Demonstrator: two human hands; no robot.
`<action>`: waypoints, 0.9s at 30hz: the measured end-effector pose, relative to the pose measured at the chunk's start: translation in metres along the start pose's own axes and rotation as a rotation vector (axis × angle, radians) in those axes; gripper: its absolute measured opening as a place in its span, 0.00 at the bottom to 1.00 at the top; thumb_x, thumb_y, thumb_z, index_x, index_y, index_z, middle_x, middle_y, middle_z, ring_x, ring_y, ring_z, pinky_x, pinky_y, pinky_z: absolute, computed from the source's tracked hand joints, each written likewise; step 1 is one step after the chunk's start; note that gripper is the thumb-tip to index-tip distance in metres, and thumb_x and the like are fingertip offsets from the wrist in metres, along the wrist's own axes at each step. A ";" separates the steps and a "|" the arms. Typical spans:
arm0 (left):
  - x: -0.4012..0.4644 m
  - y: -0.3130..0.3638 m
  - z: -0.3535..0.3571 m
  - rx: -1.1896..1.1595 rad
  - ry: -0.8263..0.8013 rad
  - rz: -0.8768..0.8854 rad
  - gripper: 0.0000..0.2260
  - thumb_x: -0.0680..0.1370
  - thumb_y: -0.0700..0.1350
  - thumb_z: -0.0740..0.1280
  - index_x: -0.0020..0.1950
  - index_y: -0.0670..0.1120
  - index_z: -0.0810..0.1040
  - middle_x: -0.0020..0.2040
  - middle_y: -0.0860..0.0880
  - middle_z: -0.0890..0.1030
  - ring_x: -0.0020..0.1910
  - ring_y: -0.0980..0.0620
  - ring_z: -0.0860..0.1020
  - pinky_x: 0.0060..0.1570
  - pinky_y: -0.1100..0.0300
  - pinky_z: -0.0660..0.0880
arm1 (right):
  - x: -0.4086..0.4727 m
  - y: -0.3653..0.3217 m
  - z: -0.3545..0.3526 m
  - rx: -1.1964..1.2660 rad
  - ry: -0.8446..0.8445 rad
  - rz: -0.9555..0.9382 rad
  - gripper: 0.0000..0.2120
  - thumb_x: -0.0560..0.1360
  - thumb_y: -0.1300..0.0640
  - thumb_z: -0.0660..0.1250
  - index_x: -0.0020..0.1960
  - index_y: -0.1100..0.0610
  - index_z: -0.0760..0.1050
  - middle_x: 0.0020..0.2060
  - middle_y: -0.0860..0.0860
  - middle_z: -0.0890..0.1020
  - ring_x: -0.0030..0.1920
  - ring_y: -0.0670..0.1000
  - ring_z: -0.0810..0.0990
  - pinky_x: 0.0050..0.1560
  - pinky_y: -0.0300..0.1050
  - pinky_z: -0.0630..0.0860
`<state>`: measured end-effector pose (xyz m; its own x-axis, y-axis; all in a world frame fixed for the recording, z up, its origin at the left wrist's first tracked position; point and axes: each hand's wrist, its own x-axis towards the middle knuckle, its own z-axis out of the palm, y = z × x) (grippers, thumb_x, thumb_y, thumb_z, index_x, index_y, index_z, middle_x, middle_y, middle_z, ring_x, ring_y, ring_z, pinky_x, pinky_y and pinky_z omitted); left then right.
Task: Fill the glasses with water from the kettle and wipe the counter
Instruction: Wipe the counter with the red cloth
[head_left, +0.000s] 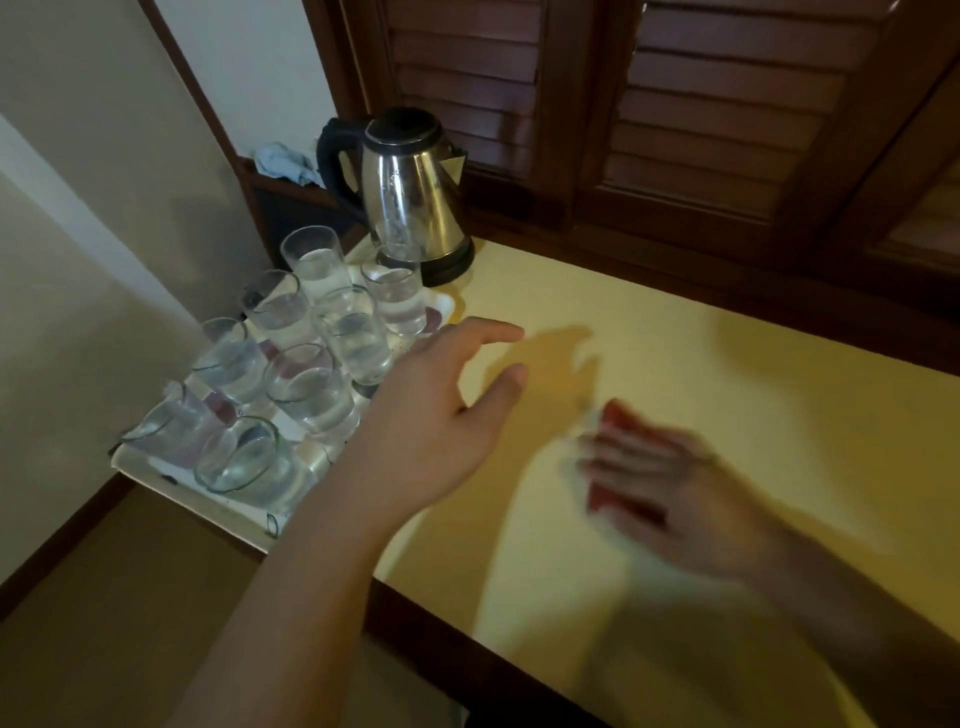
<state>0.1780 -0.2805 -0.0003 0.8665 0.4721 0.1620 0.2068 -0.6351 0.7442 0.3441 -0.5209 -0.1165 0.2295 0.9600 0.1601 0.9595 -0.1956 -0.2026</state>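
Glossy steel kettle (415, 195), clear glasses (306, 384), matt counter (675, 364).

Eight glasses (311, 358) on one tray (156, 467), one kettle (410, 192), two hands (426, 426)

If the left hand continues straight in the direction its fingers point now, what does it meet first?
The left hand points up and right over the bare yellow counter. The way looks free until the dark shutters behind. The kettle probably stays to its left, though depth is unclear.

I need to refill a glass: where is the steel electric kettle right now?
In the head view the steel electric kettle with the black handle stands at the far left corner of the yellow counter, just behind the tray of glasses, before the wooden shutters.
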 end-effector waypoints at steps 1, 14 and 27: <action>0.000 -0.003 0.002 0.001 0.005 -0.024 0.15 0.84 0.57 0.67 0.71 0.59 0.78 0.62 0.64 0.80 0.50 0.59 0.80 0.53 0.76 0.69 | -0.005 0.035 -0.007 0.013 0.021 0.182 0.21 0.84 0.37 0.61 0.77 0.32 0.71 0.79 0.39 0.72 0.83 0.46 0.66 0.73 0.68 0.70; 0.064 0.002 0.173 0.054 -0.126 -0.095 0.16 0.84 0.56 0.65 0.72 0.57 0.78 0.73 0.53 0.76 0.74 0.50 0.71 0.74 0.50 0.70 | -0.086 -0.049 0.003 0.269 -0.029 0.009 0.18 0.87 0.42 0.58 0.76 0.36 0.73 0.79 0.33 0.70 0.82 0.39 0.64 0.81 0.41 0.58; 0.062 -0.010 0.207 0.407 -0.059 -0.031 0.18 0.85 0.58 0.60 0.72 0.56 0.77 0.78 0.51 0.72 0.78 0.46 0.68 0.75 0.42 0.69 | -0.042 0.133 -0.033 -0.074 0.121 1.104 0.25 0.87 0.42 0.50 0.82 0.44 0.66 0.86 0.49 0.61 0.86 0.55 0.53 0.80 0.69 0.55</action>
<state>0.3233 -0.3716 -0.1317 0.8792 0.4665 0.0971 0.3860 -0.8167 0.4289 0.4673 -0.5941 -0.1185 0.9737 0.2270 0.0215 0.2256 -0.9456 -0.2344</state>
